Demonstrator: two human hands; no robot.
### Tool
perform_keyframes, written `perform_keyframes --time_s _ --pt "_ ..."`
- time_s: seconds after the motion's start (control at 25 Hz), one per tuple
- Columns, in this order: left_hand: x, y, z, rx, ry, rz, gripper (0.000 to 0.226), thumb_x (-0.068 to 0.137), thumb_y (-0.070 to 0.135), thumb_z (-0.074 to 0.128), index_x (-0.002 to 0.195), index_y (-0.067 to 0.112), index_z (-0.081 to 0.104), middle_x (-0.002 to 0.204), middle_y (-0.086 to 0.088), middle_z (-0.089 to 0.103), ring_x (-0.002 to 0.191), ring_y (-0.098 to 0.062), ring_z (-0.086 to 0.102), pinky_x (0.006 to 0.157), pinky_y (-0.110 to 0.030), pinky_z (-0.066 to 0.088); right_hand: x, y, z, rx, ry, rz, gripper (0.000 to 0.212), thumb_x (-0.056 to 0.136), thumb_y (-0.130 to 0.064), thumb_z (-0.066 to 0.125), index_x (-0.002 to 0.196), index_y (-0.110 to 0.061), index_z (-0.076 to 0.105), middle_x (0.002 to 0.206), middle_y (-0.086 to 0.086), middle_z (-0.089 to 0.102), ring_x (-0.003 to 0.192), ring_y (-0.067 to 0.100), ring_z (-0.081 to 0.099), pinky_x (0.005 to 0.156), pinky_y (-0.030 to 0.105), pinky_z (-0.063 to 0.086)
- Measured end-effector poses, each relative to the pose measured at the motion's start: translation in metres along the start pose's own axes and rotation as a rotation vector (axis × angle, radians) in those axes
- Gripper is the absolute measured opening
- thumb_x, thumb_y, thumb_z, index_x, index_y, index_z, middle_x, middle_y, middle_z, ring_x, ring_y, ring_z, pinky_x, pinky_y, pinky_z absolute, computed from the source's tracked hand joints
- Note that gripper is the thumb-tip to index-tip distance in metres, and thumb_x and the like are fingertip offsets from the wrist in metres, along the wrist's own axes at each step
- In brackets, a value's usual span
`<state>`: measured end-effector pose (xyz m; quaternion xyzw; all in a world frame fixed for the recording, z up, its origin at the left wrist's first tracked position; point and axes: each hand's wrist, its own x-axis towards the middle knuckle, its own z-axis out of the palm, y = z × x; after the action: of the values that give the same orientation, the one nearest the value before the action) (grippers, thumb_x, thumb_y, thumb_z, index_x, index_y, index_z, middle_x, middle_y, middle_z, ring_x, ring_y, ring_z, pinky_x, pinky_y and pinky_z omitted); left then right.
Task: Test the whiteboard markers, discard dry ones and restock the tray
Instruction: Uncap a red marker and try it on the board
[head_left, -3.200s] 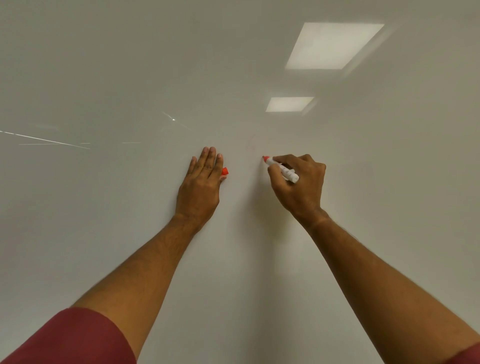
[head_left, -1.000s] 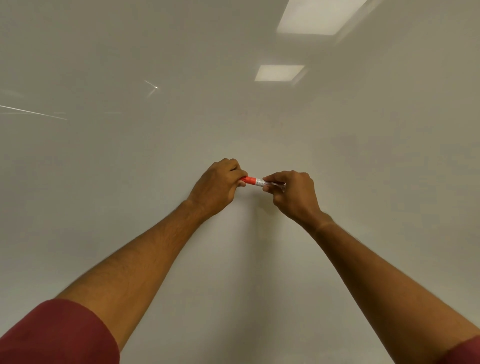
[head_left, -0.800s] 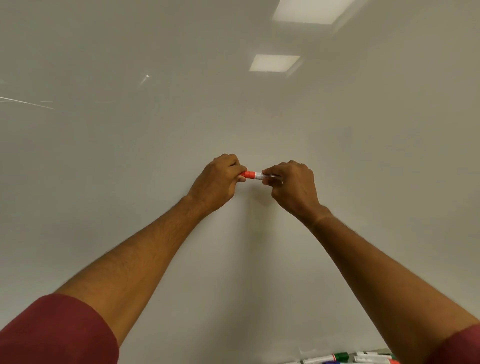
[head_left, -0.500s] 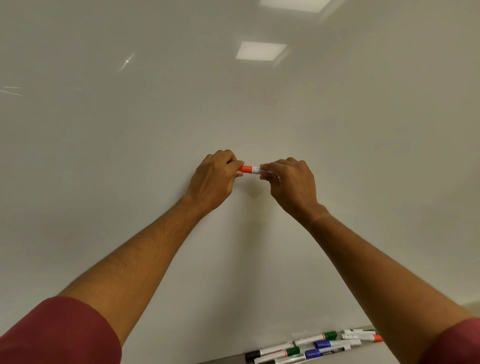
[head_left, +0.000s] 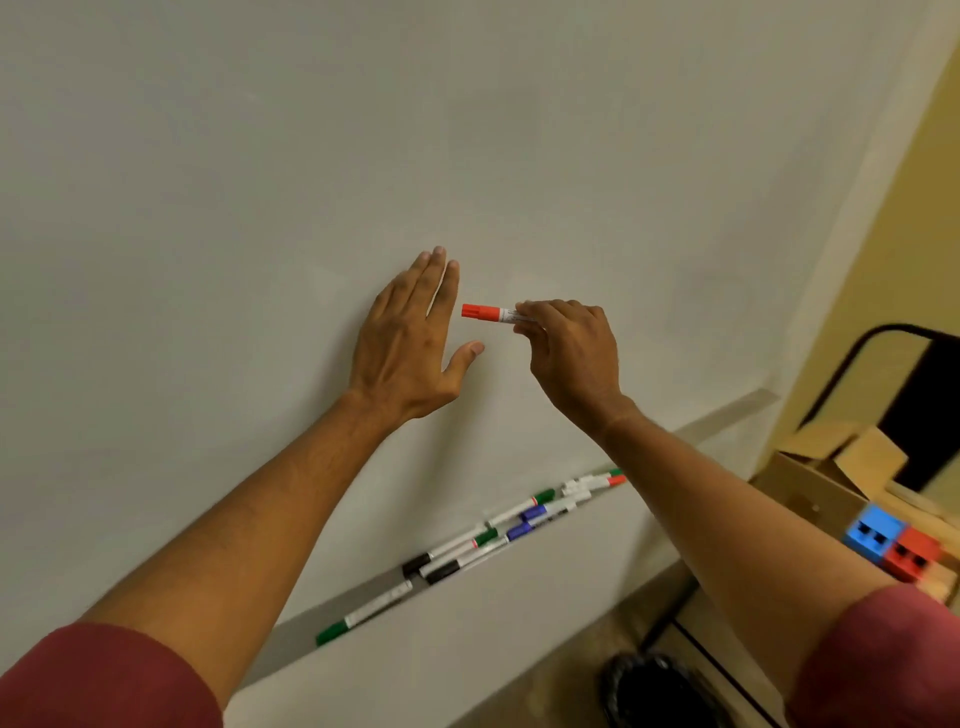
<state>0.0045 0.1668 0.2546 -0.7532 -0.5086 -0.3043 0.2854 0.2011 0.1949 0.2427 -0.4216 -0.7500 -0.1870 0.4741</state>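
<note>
My right hand (head_left: 569, 353) pinches a capped red marker (head_left: 485, 312) by its white barrel, held level in front of the whiteboard (head_left: 260, 182). The red cap points left toward my left hand (head_left: 410, 343), which is open with fingers spread just beside the cap, not touching it. Below, the marker tray (head_left: 291, 639) runs along the board's lower edge and holds several markers with green (head_left: 363, 613), black (head_left: 431, 564), blue (head_left: 535, 514) and red caps.
A black bin (head_left: 654, 691) stands on the floor under the tray's right part. At the right are cardboard boxes (head_left: 826, 467), a blue block (head_left: 875, 530) and a red block (head_left: 914, 553), and a dark chair frame (head_left: 883, 332) against a yellow wall.
The cap went onto the marker between both hands; my left hand has since let go and opened. The view has tilted down and right, bringing the tray, bin and boxes into sight.
</note>
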Motion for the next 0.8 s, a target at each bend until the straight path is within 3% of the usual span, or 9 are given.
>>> perform_keyframes --time_s 0.4,0.56,0.8 --pt "-0.034 0.136 0.110 -0.119 -0.278 -0.008 0.094 0.086 0.063 0.037 0.152 0.007 0.001 0.160 -0.014 0.001 0.148 -0.026 0.000 0.120 -0.040 0.005 -0.122 0.109 -0.031 -0.078 -0.160 0.205 0.016 0.087 -0.016 0.070 0.101 -0.010 0.070 0.089 0.006 0.074 0.077 0.026 0.067 0.075 0.034 0.047" --pt "-0.052 0.203 0.157 -0.150 -0.408 -0.040 0.095 0.085 0.064 0.037 0.152 0.009 -0.002 0.160 -0.012 -0.002 0.148 -0.025 -0.004 0.120 -0.042 0.006 -0.180 0.170 -0.046 -0.072 -0.306 0.315 0.012 0.089 -0.012 0.065 0.100 -0.011 0.068 0.088 0.007 0.073 0.078 0.028 0.066 0.075 0.038 0.048" --pt "-0.087 0.285 0.214 -0.097 -0.642 -0.103 0.097 0.087 0.069 0.034 0.151 0.012 -0.013 0.159 -0.010 -0.015 0.146 -0.023 -0.016 0.119 -0.039 -0.005 -0.248 0.253 -0.062 -0.093 -0.543 0.429 0.015 0.095 -0.024 0.057 0.106 -0.016 0.064 0.086 0.004 0.069 0.076 0.027 0.059 0.071 0.039 0.048"
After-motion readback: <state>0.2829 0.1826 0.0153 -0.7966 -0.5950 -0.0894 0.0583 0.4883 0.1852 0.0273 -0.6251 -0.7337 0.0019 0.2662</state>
